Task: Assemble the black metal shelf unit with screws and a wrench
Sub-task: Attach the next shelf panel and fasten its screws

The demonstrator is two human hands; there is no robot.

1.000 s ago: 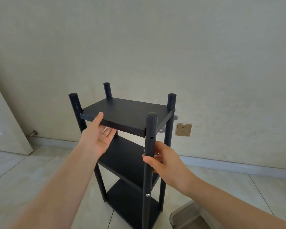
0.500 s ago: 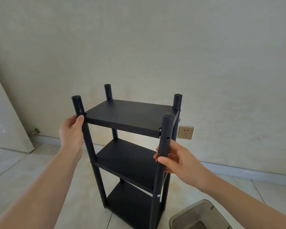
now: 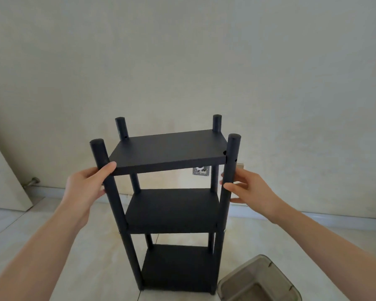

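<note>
Shelf unit (image 3: 172, 153) turned square-on — both hands now gripping front posts

shelf unit (image 3: 172, 211) upright on floor (image 3: 41, 231) before wall (image 3: 182, 61), bin (image 3: 258, 281) at its right foot

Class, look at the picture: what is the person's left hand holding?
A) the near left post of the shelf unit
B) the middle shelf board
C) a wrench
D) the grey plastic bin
A: the left hand curls round the near left post just below the top shelf, thumb across its front; no wrench is in view.
</note>
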